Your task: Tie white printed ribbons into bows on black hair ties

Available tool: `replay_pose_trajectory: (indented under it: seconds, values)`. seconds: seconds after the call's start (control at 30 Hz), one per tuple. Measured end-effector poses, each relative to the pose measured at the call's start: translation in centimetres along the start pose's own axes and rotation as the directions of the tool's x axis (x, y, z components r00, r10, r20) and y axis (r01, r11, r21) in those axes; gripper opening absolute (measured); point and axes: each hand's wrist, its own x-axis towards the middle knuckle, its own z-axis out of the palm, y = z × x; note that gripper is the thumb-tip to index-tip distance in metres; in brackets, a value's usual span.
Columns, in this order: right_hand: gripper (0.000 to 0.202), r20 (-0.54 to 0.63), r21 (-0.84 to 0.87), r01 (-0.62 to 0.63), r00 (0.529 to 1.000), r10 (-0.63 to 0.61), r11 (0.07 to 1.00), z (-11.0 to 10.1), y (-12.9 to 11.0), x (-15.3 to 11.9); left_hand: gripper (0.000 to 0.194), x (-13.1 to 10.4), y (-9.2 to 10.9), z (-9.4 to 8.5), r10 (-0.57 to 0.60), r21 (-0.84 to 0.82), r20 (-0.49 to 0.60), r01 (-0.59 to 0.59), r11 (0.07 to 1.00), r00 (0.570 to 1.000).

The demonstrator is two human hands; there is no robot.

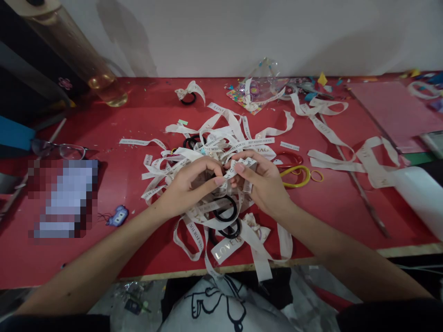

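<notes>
Over a heap of white printed ribbons (194, 230), my two hands meet around one short folded ribbon (230, 174) with dark lettering. My left hand (195, 182) pinches its left end between thumb and fingers. Loops of the same ribbon lie between the thumb and fingers of my right hand (265, 182), which is closed on it. Below my hands, black hair ties (226, 210) lie among the ribbons. A wider ribbon reading "LOVE IS" (226, 249) rests near the table's front edge. Part of the heap is hidden by my hands.
On the red table (148, 253) stands a bottle (107, 87) at the back left. Eyeglasses (71, 151), a blurred-out device (65, 198) and a small blue trinket (118, 216) lie left. Yellow-handled scissors (297, 177), a long stick (367, 203) and a pink sheet (391, 110) lie right.
</notes>
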Motion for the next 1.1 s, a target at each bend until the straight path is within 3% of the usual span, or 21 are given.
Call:
replay_pose_trajectory:
  seconds: [0.17,0.3,0.67,0.77,0.87,0.93,1.1]
  values:
    - [0.019,-0.055,-0.114,0.055,0.997,-0.062,0.992,-0.3,0.6,0.0,0.013,-0.3,-0.1,0.1,-0.115,0.020,-0.076,0.117,0.993,0.990]
    - [0.014,-0.062,-0.183,0.136,0.987,-0.150,0.974,0.0,0.5,0.0,0.012,-0.3,-0.1,0.2,-0.102,-0.012,-0.115,0.101,0.995,0.988]
    - [0.012,0.027,-0.377,0.250,0.965,-0.259,0.892,0.1,0.2,-1.1,0.014,0.2,0.8,0.4,-0.188,-0.103,-0.015,0.186,0.977,0.982]
    - [0.017,0.015,-0.467,0.283,0.950,-0.312,0.838,0.0,0.1,-1.1,0.014,0.3,0.7,0.2,-0.179,-0.022,-0.055,0.178,0.984,0.982]
    - [0.035,-0.018,-0.521,0.284,0.939,-0.342,0.805,0.1,0.1,-1.1,0.014,0.3,0.7,0.3,-0.162,-0.001,-0.122,0.163,0.987,0.979]
    - [0.043,-0.018,-0.504,0.258,0.951,-0.308,0.825,0.3,0.1,-1.0,0.013,0.2,0.6,0.4,-0.162,-0.027,-0.151,0.160,0.987,0.975]
    - [0.034,0.070,-0.386,0.150,0.989,-0.134,0.910,0.8,0.2,-1.2,0.011,0.1,0.5,0.8,-0.187,-0.100,-0.196,0.170,0.980,0.963]
